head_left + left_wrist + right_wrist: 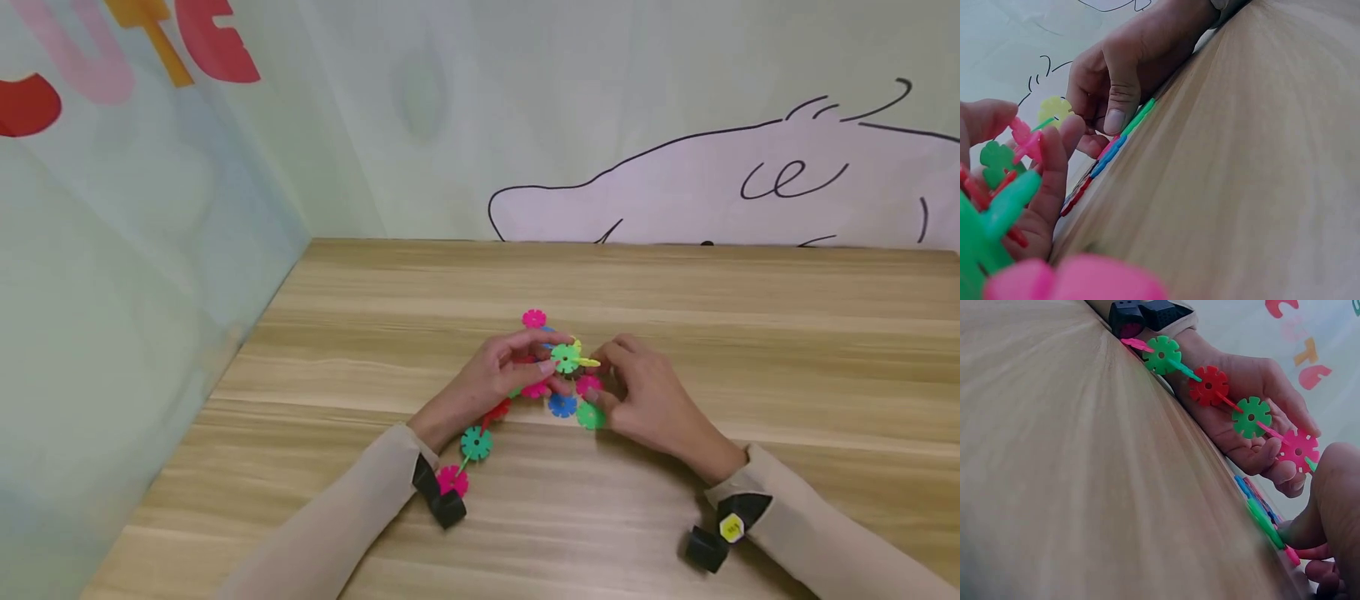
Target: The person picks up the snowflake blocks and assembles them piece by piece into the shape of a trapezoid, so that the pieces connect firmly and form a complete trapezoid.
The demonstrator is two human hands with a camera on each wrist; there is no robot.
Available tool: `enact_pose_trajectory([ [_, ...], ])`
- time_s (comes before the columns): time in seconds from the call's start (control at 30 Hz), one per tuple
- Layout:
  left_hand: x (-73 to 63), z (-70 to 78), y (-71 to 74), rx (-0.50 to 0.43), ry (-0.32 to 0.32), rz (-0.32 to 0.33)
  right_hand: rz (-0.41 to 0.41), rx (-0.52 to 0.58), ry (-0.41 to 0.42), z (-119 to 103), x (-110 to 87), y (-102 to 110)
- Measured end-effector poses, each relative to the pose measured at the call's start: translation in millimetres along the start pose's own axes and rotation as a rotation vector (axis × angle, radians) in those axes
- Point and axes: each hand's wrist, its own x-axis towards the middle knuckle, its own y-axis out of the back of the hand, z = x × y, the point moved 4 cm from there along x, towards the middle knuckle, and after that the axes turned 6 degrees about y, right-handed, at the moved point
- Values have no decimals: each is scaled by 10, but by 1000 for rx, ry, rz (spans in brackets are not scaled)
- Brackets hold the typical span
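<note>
My left hand (498,371) pinches a chain of slotted flower-shaped plastic discs between thumb and fingertips. At its held end are a green disc (565,358) and a yellow disc (590,362) slotted together. From there the chain hangs below the palm, through a red disc (1208,386) and a teal-green disc (476,442), down to a pink disc (452,481) by the wrist. My right hand (648,396) has bent fingers low over loose discs on the table. Its thumb and fingertips are around a loose pink disc (588,385); whether they pinch it cannot be made out.
Near the hands, a blue disc (562,406), a green disc (591,416) and a farther pink disc (534,318) lie flat on the wooden table (360,317). Printed walls stand along the left and back edges. Each wrist wears a black strapped camera (707,548).
</note>
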Motion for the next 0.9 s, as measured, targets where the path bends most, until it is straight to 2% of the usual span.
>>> enact_pose_trajectory([
  [0.2, -11, -27, -3, 43, 0, 6, 1, 18, -12, 7, -30, -26],
  [0.33, -20, -47, -15, 42, 4, 1, -4, 135, -70, 31, -59, -36],
  [0.47, -10, -46, -28, 2, 22, -2, 72, 302, -150, 73, -65, 17],
  [0.63, -2, -18, -20, -31, 19, 14, 195, 473, -206, 112, -39, 101],
  [0.77, -1, -6, -8, -31, 17, 21, 219, 542, -264, 129, -30, 136],
  [0.9, -3, 3, -1, -37, 13, 18, 217, 570, -281, 138, -20, 148],
])
